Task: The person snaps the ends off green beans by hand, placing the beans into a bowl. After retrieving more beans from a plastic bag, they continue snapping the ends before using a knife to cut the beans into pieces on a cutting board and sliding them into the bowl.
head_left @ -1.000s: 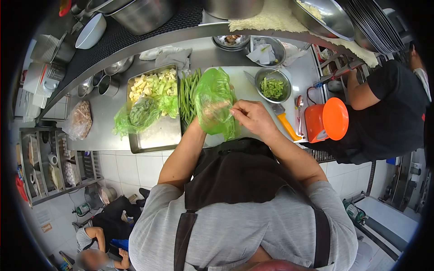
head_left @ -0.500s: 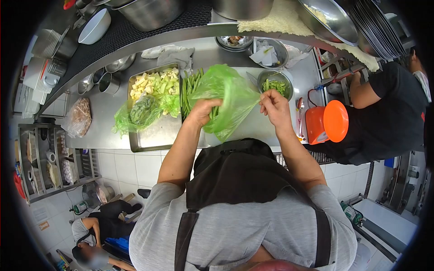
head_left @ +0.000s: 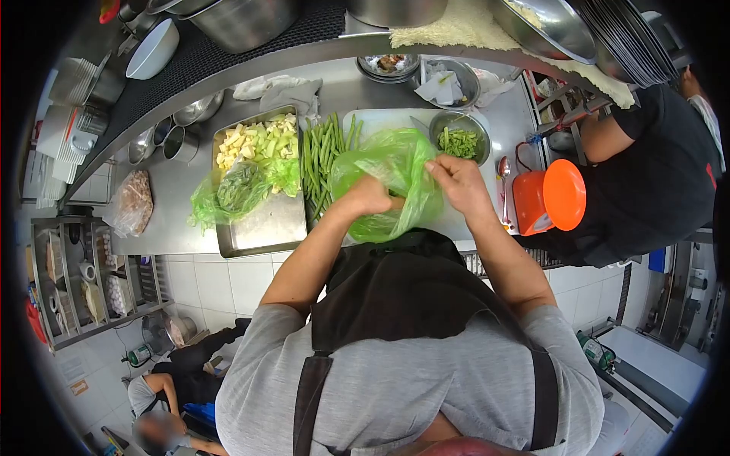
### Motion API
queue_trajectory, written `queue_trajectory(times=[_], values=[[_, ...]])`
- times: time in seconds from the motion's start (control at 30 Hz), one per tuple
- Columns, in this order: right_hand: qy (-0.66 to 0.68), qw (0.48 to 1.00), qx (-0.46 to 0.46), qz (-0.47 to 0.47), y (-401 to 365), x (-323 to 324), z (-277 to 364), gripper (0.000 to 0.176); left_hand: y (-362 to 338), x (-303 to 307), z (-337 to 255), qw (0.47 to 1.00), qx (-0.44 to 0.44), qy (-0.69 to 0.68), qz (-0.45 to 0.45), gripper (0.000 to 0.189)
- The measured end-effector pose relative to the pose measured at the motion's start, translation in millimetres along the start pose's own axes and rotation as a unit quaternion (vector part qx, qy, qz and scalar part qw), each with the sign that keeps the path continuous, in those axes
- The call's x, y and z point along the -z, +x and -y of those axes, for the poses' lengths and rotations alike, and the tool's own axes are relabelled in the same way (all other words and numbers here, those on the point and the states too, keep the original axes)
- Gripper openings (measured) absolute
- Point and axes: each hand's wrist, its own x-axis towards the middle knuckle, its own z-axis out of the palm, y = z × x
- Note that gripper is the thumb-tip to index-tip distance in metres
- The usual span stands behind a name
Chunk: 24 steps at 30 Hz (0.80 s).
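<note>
A green plastic bag [head_left: 391, 156], thin and crumpled, is in front of me over the white cutting board [head_left: 372, 118]. My right hand [head_left: 462, 186] pinches the bag's rim on its right side. Into its mouth reaches my left hand [head_left: 370, 196], its fingers mostly hidden by the plastic, so I cannot see whether they grip anything. Long green beans [head_left: 323, 152] lie in a pile just left of the bag. Behind my right hand stands a metal bowl [head_left: 480, 156] of cut green pieces [head_left: 458, 143], with a knife [head_left: 420, 125] beside it.
A metal tray [head_left: 262, 224] holds pale chunks, leafy greens and another green bag [head_left: 209, 201]. To the right stand an orange scale [head_left: 532, 201] and a spoon [head_left: 504, 171]. A shelf edge [head_left: 304, 57] crosses overhead. Co-workers are at right [head_left: 654, 167] and lower left [head_left: 171, 387].
The bag, stretched between both hands before, has bunched up lower and nearer to me. My left hand has shifted right into its mouth; my right hand has moved slightly down and left.
</note>
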Motion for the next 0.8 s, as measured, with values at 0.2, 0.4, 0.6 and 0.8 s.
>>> queue_trajectory(times=[0.2,0.4,0.6,0.8], values=[[0.162,0.983,0.030,-0.080,-1,-3,9,0.029,-3,-32,1,0.986,-0.086,0.142,-0.033,0.068],[0.232,0.944,-0.039,-0.231,3,19,-11,0.025,-5,-10,-3,0.996,0.089,0.015,0.022,0.059],[0.147,0.970,-0.048,-0.189,-6,11,-34,0.027,-4,13,2,0.998,0.043,0.038,-0.023,0.046],[0.000,0.999,-0.008,-0.032,-14,-15,-16,0.041,4,9,-8,0.943,-0.007,-0.299,-0.147,0.060]])
